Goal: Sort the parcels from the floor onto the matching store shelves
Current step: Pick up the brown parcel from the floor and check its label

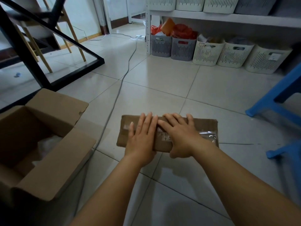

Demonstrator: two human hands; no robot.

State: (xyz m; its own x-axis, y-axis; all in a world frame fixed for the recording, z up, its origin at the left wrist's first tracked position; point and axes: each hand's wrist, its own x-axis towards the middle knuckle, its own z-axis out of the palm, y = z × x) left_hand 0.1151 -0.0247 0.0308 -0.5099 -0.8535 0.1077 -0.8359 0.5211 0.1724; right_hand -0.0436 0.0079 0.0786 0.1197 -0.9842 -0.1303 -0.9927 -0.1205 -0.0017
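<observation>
Head view: we see a flat brown cardboard parcel with clear tape point(206, 128) lying on the pale tiled floor point(162, 79), low centre of frame. Left hand point(141, 136) lies palm down on the parcel's left half, fingers spread and flat, not gripping. Right hand point(180, 134) also lies flat on top, fingers spread toward the far edge, thumb hooked over the near edge; index fingertip touches the left hand's fingers. Both hands rest on the parcel with nothing enclosed.

Left of the parcel, near it, we see an open brown cardboard box point(48, 152) with flaps up and something white inside, too unclear to name. A grey cable point(120, 85) runs along the floor between box and parcel. At the back, a white metal shelf point(211, 17) with grey and cream slotted plastic baskets point(206, 52) under it on the floor and more on its board. Blue plastic stool point(280, 95) at right edge. Black metal table frame point(53, 51) upper left.
</observation>
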